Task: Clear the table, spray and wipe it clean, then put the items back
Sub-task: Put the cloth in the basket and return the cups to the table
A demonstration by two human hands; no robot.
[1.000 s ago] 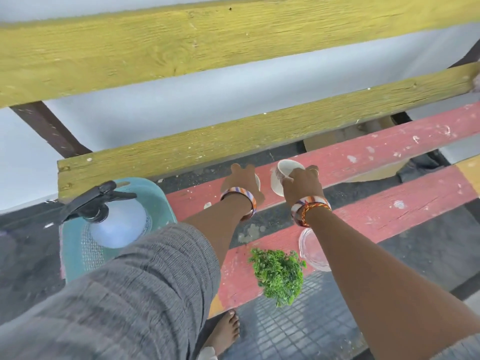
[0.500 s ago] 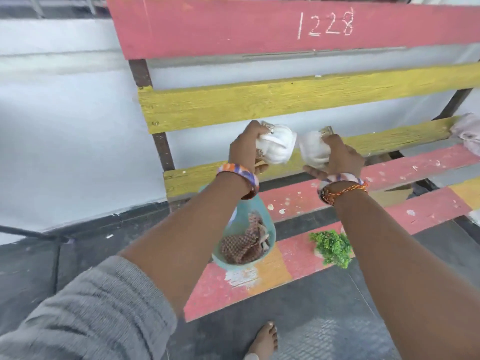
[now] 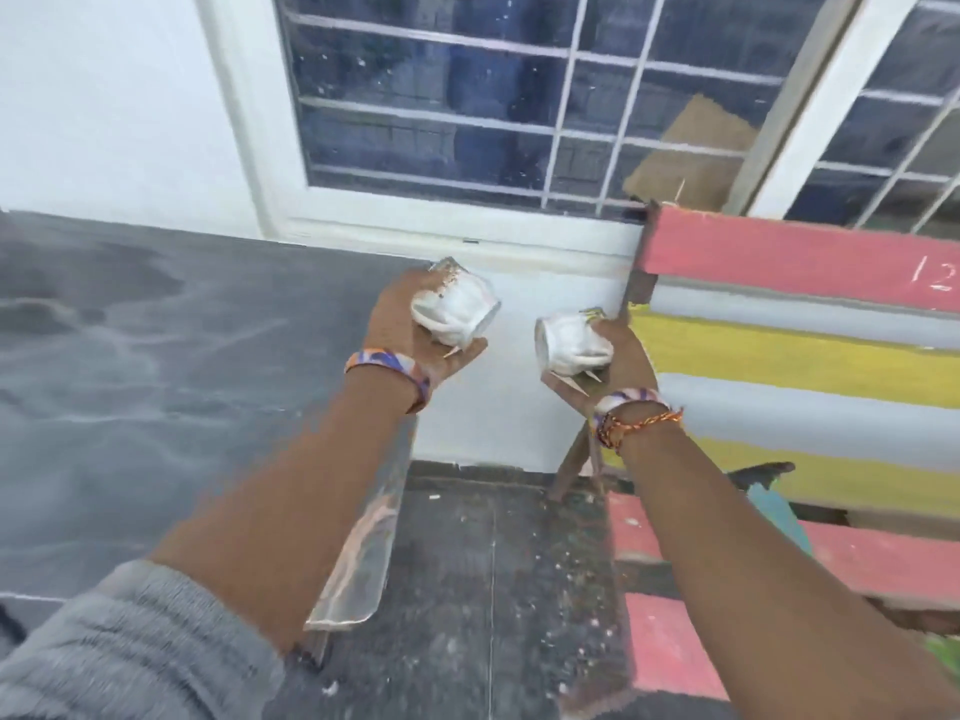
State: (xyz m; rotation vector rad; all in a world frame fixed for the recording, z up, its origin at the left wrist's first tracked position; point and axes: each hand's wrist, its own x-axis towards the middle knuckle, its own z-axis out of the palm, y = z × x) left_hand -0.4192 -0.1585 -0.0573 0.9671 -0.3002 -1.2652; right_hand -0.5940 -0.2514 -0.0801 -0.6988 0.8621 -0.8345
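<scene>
My left hand (image 3: 405,330) grips a white cup (image 3: 457,306), tipped on its side, at chest height. My right hand (image 3: 618,366) grips a second white cup (image 3: 569,343), also tipped, with its mouth turned left. Both cups hang in the air over the dark floor, left of the red and yellow slatted bench (image 3: 779,356). A dark grey table top (image 3: 130,381) with pale smears spreads under my left forearm; its glassy edge (image 3: 363,537) shows beside the arm.
A barred window (image 3: 519,96) and white wall lie ahead. The speckled floor (image 3: 493,589) runs between table and bench. A teal basin's edge (image 3: 779,511) and a black spray trigger (image 3: 763,472) peek out on the bench seat at right.
Both hands lifted the two cups off the bench seat and carried them up and left. My view swung left from the bench toward the table and window.
</scene>
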